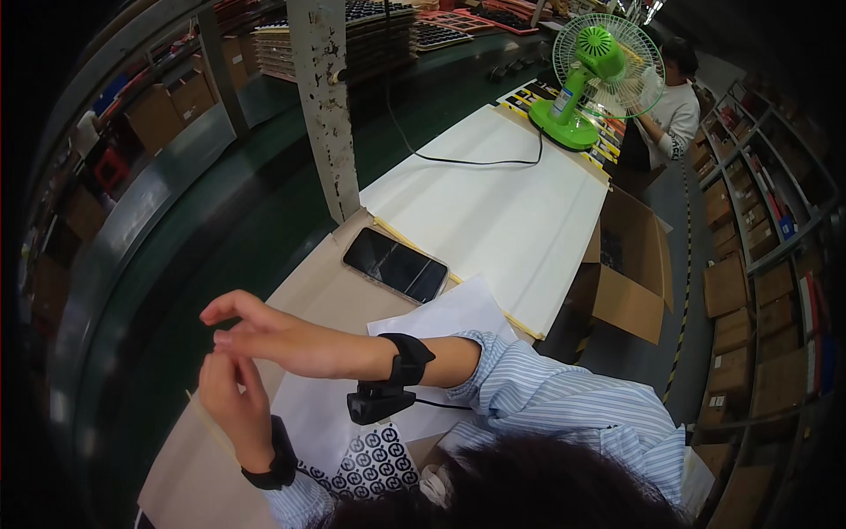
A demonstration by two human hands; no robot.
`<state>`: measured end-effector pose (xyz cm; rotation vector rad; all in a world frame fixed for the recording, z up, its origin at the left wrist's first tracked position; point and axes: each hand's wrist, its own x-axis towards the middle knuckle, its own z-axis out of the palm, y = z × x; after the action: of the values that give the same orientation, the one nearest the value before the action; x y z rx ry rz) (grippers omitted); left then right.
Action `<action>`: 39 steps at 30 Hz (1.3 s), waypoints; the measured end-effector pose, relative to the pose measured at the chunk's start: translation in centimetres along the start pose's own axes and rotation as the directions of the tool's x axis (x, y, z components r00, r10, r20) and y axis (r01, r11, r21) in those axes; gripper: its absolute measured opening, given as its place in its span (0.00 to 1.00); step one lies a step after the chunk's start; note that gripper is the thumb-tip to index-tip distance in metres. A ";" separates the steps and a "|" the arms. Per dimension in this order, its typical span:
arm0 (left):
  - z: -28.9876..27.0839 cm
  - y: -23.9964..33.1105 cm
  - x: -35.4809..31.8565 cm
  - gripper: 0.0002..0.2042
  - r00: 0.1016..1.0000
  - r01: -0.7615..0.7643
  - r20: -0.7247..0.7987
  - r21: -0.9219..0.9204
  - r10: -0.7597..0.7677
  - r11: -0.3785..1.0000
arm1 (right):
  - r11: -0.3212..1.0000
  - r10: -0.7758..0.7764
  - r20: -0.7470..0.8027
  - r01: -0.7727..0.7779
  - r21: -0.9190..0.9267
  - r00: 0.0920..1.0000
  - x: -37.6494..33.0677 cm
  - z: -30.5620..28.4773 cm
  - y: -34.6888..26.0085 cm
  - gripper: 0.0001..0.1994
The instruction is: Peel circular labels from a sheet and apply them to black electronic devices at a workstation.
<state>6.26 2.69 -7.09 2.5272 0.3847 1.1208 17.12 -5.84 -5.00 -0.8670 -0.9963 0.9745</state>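
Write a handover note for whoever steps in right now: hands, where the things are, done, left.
Left hand: raised over the near left of the bench, fingers up, meeting the right hand; whether anything small sits between them cannot be told.
Right hand: reaches across to the left, fingertips touching the left hand's. Both wrists carry black straps.
Things: sheet of round black-and-white stickers lies below the forearms; white paper beside it; dark phone lies face up further back; green fan at the far end.
Done: nothing visibly placed.
Left: not readable from this view.
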 end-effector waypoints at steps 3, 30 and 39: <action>-0.1 0.1 0.0 0.06 1.000 0.021 0.022 -0.033 -0.020 0.999 | 0.999 0.035 -0.028 -0.035 0.002 0.999 -0.1 -0.2 -0.2 0.21; 0.1 -0.4 -0.2 0.02 0.999 -0.048 -0.010 -0.200 0.047 0.979 | 0.999 0.047 0.035 -0.046 -0.025 0.998 -0.2 -0.2 0.1 0.22; -0.2 -0.1 -0.1 0.05 1.000 -0.011 0.011 -0.153 0.013 0.988 | 0.998 0.046 0.032 -0.044 -0.052 0.998 0.0 -0.5 0.1 0.22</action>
<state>5.98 2.77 -7.05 2.4041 0.2691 1.0950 17.54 -5.90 -5.27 -0.9219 -1.0373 1.0079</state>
